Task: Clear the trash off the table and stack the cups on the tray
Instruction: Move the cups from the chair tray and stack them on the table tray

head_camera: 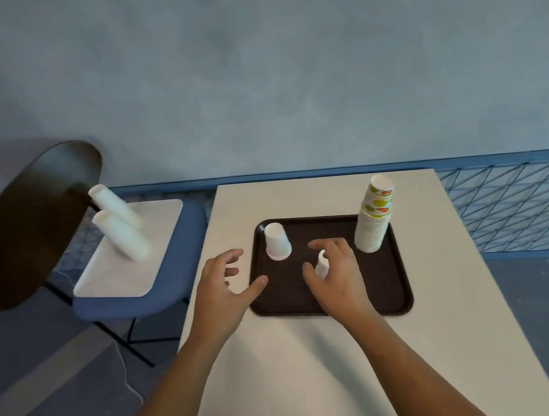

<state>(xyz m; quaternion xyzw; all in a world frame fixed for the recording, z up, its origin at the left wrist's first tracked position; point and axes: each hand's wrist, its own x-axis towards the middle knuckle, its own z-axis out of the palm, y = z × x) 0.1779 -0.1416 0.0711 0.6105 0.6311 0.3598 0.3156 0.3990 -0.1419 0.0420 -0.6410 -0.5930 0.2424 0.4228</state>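
Table (315, 356) top shows no trash that I can see, so by my read this is the cup-stacking part. Chair (159, 287) to the left carries a white tray (114, 278) with two leaning white cup stacks (119, 224), blurred, so no detail there. Brown tray (389, 283) sits mid-table. Tall stack (374, 217) stands upside down on its rear right corner, printed cups on top, leaning a bit. Right hand (338, 279) is over the tray centre, thumb and fingers curled round the small cup (322, 263), which is mostly hidden by the hand. Can't tell if it's lifted or resting on the tray. Left hand (222, 288) is spread wide and holds nothing, at the tray's left edge, thumb reaching over the rim. Upturned cup (277, 241) stands mouth-down on the rear left of the tray, just beyond the left hand's fingers and apart from them. Likely step: nest the loose cups, then add them to the tall stack. Advice: grip light, paper walls crush easily. Keep the cup mouth-down and square to whatever it goes over, and lower it straight. Bring the left hand onto the upturned cup to steady it or take it. Brace the tall stack before capping it, since the lean could tip it.
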